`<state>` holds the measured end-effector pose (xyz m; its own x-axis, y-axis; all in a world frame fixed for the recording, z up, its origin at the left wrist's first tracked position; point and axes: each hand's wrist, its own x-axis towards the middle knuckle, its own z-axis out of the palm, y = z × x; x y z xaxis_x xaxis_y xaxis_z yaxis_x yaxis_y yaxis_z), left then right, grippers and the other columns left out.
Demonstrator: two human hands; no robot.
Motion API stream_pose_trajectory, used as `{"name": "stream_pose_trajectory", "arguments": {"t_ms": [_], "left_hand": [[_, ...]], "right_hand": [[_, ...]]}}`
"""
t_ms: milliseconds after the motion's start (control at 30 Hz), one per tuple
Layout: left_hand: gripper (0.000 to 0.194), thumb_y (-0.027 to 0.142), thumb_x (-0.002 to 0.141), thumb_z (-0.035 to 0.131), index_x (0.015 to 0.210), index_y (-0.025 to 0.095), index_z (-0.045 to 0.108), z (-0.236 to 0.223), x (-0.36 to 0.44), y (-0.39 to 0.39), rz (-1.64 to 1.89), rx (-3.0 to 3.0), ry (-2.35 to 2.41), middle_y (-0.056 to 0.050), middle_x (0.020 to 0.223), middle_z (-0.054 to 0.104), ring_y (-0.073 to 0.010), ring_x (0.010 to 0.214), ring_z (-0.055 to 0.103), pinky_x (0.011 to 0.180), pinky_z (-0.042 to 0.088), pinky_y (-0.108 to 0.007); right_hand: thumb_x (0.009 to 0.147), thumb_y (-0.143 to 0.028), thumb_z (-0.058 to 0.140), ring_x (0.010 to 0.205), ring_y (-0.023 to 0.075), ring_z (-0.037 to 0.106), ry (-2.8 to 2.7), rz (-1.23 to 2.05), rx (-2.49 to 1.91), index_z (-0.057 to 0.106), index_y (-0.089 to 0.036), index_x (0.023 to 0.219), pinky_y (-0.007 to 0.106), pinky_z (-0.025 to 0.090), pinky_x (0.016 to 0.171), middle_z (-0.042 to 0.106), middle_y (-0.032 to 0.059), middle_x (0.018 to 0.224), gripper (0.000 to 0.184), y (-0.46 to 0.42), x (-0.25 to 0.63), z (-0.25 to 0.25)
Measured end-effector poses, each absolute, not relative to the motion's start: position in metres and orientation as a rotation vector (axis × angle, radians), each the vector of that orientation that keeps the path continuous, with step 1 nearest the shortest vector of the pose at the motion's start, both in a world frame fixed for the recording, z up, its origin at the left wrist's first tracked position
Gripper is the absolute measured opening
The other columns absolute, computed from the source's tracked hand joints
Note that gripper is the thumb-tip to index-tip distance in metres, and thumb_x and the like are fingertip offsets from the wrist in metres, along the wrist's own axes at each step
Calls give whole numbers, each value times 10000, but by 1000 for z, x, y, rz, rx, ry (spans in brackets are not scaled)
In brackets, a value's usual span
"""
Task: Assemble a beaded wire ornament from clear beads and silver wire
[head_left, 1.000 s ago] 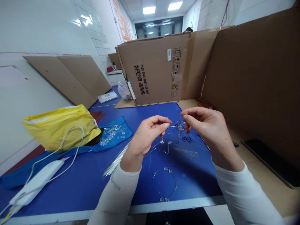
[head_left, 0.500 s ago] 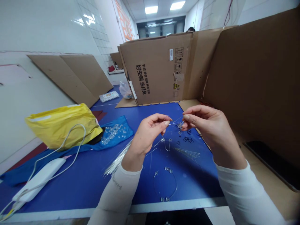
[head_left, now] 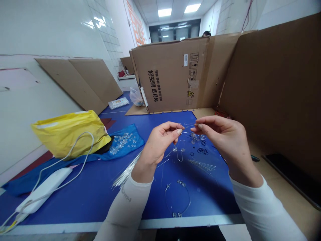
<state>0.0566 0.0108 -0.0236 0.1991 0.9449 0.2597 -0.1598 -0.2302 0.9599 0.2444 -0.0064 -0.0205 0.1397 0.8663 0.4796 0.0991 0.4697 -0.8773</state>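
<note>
My left hand (head_left: pixel 157 142) is closed in a pinch on a thin wire. Below its fingertips, a bent wire loop (head_left: pixel 179 158) shows with a clear bead (head_left: pixel 175 149) near each end; I cannot tell whether it hangs or lies on the table. My right hand (head_left: pixel 223 137) pinches another thin wire (head_left: pixel 190 126), its hooked tip close to my left fingertips. Behind and below the right fingers lie small clear pieces (head_left: pixel 198 136) and several black rings (head_left: pixel 202 151). Nearer me rests a wire ring (head_left: pixel 190 199) with several clear beads on it.
Wire bundles lie left (head_left: pixel 126 172) and right (head_left: pixel 202 165) on the blue table (head_left: pixel 210 201). Clear beads (head_left: pixel 122 141) sit on blue cloth beside a yellow bag (head_left: pixel 70 134). A white power strip (head_left: pixel 43 190) with cable is at left. Cardboard (head_left: pixel 173 73) walls the back and right; a dark phone-like slab (head_left: pixel 291 177) lies right.
My right fingers have shifted slightly, and the wire in them now points at the left fingertips with its hooked tip showing. My left hand keeps its pinch. The view has moved a little.
</note>
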Motion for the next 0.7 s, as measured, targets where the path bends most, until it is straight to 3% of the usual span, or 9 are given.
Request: {"name": "stream_pose_trajectory", "arguments": {"t_ms": [433,700], "left_hand": [[154,247,785,803,904,154,773,-24,55,12,1289,1383,804,7,734,642,-82,600,520,570,431,-227],[175,261,773,818,898,149,772,-22,54,9,1298,1373,819,-8,780,681,-80,606,526,575,435,-230]], "right_hand": [[930,-163,699,811,185,797,-1529,304,-896,770,-226,939,321,628,750,800,20,892,96,-3,248,-32],[958,-89,670,876,164,745,-1692,-262,-854,744,-214,992,298,579,805,794,33,933,149,-13,245,-25]]}}
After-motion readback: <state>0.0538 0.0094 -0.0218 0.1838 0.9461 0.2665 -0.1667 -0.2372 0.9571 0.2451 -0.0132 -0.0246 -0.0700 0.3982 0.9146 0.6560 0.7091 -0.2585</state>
